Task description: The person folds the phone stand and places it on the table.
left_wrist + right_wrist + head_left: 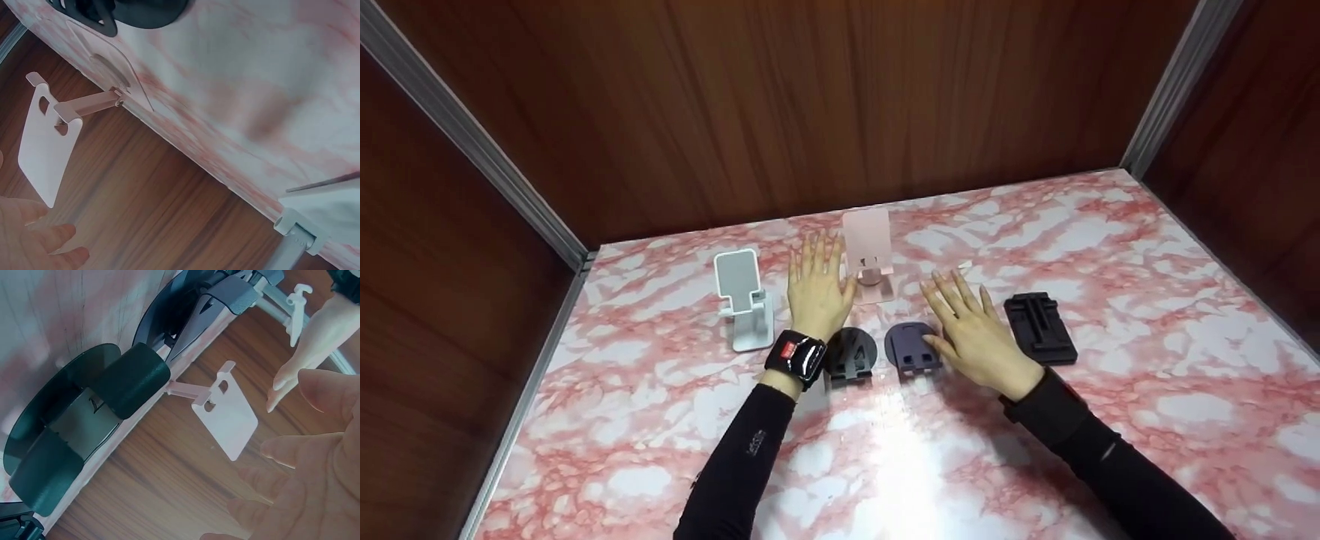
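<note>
My left hand (819, 300) hovers palm down with straight fingers, between the white phone stand with a grey face (737, 279) and the pink phone stand (867, 238). Below its wrist sits a black round-based phone stand (858, 347), partly covered by the wristband. My right hand (979, 341), fingers spread and straight, is held over the table; its thumb overlaps the edge of a purple round-based phone stand (911, 346) in the head view. Right of that hand lies a black folded phone stand (1041, 328). Both hands hold nothing.
The table (645, 420) has a red and white marbled top. Brown wood-grain panels (810, 105) close it in at the back and both sides, with metal posts (1177, 82) at the corners. A small white scrap (964, 265) lies behind the right hand.
</note>
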`<state>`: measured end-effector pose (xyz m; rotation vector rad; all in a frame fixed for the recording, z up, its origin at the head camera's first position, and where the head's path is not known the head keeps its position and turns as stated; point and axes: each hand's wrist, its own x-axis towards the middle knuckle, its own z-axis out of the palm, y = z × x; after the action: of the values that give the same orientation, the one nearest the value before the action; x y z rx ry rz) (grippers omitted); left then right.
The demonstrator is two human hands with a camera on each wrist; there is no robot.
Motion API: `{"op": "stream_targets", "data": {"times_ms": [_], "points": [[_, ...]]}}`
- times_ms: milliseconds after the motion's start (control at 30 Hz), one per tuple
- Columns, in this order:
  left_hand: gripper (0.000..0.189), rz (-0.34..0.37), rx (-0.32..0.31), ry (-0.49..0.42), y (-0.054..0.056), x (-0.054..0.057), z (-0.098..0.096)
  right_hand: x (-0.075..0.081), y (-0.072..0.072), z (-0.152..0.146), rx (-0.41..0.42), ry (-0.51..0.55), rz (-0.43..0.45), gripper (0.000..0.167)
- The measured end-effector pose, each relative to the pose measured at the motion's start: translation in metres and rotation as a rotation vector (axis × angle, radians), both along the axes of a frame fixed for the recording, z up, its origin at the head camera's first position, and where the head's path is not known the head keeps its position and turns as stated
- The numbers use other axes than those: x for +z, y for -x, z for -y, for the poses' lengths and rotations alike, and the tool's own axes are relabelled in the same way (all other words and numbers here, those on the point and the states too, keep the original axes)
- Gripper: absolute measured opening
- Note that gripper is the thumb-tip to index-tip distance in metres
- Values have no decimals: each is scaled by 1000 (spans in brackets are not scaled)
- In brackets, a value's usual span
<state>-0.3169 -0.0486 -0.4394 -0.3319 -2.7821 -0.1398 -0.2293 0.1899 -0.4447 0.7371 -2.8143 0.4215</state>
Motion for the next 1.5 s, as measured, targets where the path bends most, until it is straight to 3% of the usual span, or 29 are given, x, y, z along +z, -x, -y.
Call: {"op": "stream_targets", "data": {"times_ms": [400,600,700,933,1033,1133,1267,1500], "points": [[69,7,9,-75,10,1,-13,-1,-2,1,9,13,-17,69],[70,49,14,-148,16,0,-15,-2,-3,1,6,16,-3,69],[68,93,-8,-264,19,0,-16,-2,-3,2,5,14,5,69],[56,262,-134,-715,31,-1,-13,-1,-2,1,3,7,-6,68],[46,283,-187,-879,35,-2,-11,-1,-2,1,4,6,-8,68],[37,259,-221,-987,38,-3,-10,-1,-2,1,5,11,-5,69],[30,232,-204,-1014,41,-4,-10,-2,-2,0,5,23,5,69],[13,198,-141,-974,45,-1,-13,-2,-1,0,9,28,11,68]]}}
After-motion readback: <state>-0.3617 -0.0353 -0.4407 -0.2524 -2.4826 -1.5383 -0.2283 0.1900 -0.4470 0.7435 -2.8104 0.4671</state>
